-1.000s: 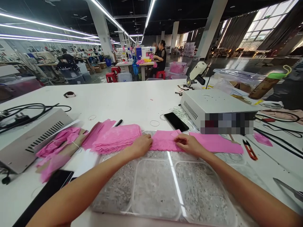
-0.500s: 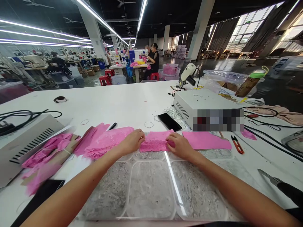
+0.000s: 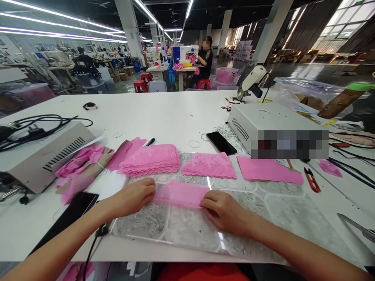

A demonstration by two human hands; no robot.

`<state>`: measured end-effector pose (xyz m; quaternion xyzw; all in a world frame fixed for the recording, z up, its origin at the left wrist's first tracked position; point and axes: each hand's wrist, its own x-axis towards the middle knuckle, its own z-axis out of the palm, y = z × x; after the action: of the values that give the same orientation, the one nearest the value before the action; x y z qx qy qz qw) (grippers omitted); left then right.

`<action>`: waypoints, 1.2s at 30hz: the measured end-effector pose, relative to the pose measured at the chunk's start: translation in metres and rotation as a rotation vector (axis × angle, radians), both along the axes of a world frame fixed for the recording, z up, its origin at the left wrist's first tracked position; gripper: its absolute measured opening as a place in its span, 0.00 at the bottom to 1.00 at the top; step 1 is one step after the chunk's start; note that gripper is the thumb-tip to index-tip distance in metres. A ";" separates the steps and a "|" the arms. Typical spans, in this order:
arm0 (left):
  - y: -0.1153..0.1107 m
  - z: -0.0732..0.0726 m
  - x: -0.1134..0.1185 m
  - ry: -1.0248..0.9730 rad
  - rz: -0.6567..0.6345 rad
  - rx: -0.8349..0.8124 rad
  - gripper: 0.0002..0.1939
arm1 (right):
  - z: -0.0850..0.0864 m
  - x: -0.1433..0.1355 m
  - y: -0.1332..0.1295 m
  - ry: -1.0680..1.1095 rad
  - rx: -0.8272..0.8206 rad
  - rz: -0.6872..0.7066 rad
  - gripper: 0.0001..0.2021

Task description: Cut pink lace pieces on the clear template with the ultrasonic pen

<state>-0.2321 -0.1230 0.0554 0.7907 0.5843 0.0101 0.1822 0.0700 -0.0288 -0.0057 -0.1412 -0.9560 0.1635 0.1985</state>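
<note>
A thin pink fabric piece (image 3: 184, 193) is stretched between my two hands over the grey marbled mat (image 3: 193, 226). My left hand (image 3: 137, 197) pinches its left end and my right hand (image 3: 222, 208) pinches its lower right corner. Just beyond lies a pink lace piece (image 3: 209, 164), flat on the mat. To its left is a stack of pink lace pieces (image 3: 152, 159); on its right rests a flat, plain pink piece (image 3: 269, 169).
A black phone (image 3: 221, 143) and a grey metal box (image 3: 272, 117) stand behind the fabric. Red snips (image 3: 312, 180) lie at right. Another box (image 3: 49, 156), cables and tied pink fabric (image 3: 82, 162) occupy the left. A person (image 3: 205, 60) sits at a far sewing machine.
Both hands have come nearer to me with a thin pink piece between them. The lace piece now lies uncovered beyond them. The view has tilted downward.
</note>
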 end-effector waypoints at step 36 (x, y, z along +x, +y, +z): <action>0.120 -0.034 0.127 -0.195 0.309 0.285 0.20 | 0.051 -0.043 0.107 0.302 -0.296 -0.604 0.05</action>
<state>-0.1056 -0.0033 0.0212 0.7049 0.6708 0.1964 0.1207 0.0272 0.0782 0.0452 -0.4185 -0.7971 0.2532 0.3541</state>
